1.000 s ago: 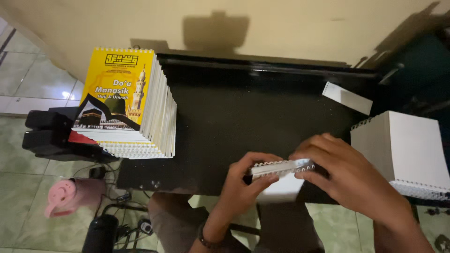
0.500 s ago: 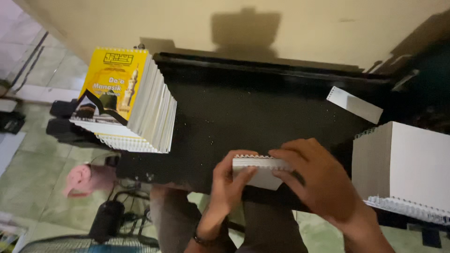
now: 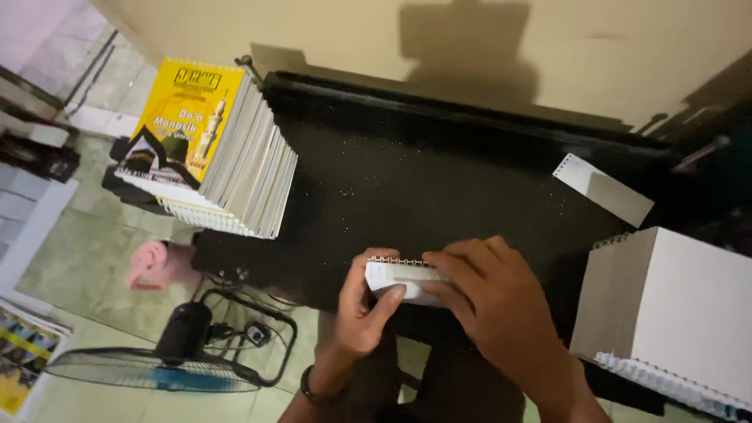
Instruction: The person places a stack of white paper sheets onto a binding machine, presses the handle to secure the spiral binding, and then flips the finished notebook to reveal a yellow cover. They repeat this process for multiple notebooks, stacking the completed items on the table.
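Where both hands (image 3: pixel 439 301) meet, white spiral booklet (image 3: pixel 401 276) between them.

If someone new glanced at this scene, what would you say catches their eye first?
Probably the tall stack of yellow-covered booklets at the black table's left end. Next, at the near edge, the left hand and right hand holding a small white spiral-bound booklet. A white stack stands on the right.

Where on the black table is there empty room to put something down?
The middle of the black table is bare, between the yellow-covered stack and the loose white sheet. The front edge is crowded: both hands hold a small white booklet, beside the white stack.
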